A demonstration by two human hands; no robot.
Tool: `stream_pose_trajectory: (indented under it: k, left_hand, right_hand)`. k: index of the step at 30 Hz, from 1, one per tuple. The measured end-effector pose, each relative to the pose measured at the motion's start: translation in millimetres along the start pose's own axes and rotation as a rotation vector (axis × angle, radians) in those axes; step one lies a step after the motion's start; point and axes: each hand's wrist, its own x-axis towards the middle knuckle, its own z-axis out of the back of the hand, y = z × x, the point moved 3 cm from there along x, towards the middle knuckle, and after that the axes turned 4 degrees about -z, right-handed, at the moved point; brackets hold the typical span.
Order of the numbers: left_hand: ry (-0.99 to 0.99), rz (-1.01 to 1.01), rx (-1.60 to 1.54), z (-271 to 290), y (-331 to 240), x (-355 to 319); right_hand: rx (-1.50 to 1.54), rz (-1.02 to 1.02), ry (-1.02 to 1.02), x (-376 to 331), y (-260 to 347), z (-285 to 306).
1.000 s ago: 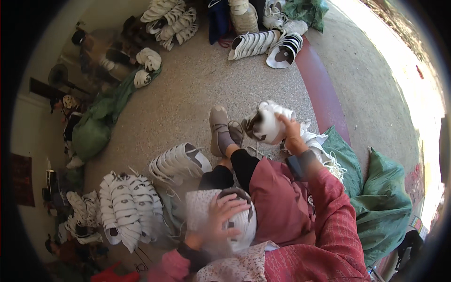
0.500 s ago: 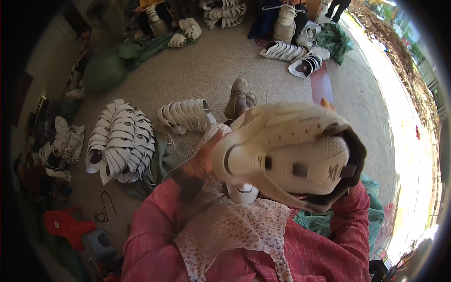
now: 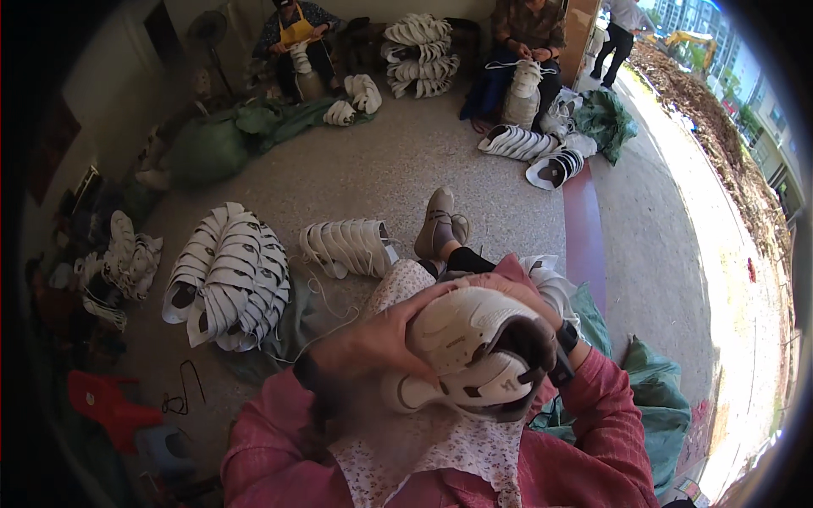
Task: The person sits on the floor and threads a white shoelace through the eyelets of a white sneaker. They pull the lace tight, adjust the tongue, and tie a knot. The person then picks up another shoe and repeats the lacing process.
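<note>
A white and beige shoe upper [image 3: 453, 326] is between my hands above my lap, its dark-lined opening turned to the lower right. My left hand [image 3: 377, 343] wraps its left side, thumb across the front. Over the top and right side lies my right hand [image 3: 529, 296], its fingers partly hidden behind the upper. A smooth pale rounded piece [image 3: 412, 394] shows just under the upper; I cannot tell whether it is joined to it. A floral apron [image 3: 457, 449] covers my lap.
Nested shoe uppers [image 3: 237, 275] lie on the floor to the left, beside a shorter row of uppers [image 3: 345, 245]. A red stool [image 3: 106, 402] stands at the lower left. Green sacking [image 3: 656, 385] lies at my right. Two seated people handle uppers at the back.
The shoe upper has come down and away from the camera towards my lap, and turned. My right hand, mostly hidden before, now shows over its top. The view has tilted up.
</note>
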Motion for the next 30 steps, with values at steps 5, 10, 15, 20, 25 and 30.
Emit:
stream_pose_trajectory:
  k: [5,10,15,20,25,30]
  left_hand:
    - [-0.387,-0.169,-0.618,24.8,6.9,59.1]
    - [-0.620,0.039,-0.721,43.8,136.1,78.6]
    - [-0.690,0.144,-0.471,47.5,158.5,57.8]
    - [-0.701,0.474,-0.534,19.5,123.6,-0.9]
    - [-0.453,0.293,-0.038,-5.8,130.6,-20.3]
    - [-0.388,0.394,0.930,0.3,131.2,-6.1]
  right_hand:
    - [-0.215,0.241,-0.252,14.2,96.9,34.9]
    - [-0.983,0.712,-0.160,31.1,93.6,117.8]
    - [-1.155,0.620,-0.174,43.0,60.1,143.9]
    - [-0.316,0.031,-0.140,61.6,59.3,150.6]
    - [-1.213,-0.029,-0.153,60.8,84.7,154.5]
    - [-1.194,-0.247,-0.487,117.6,80.4,146.2]
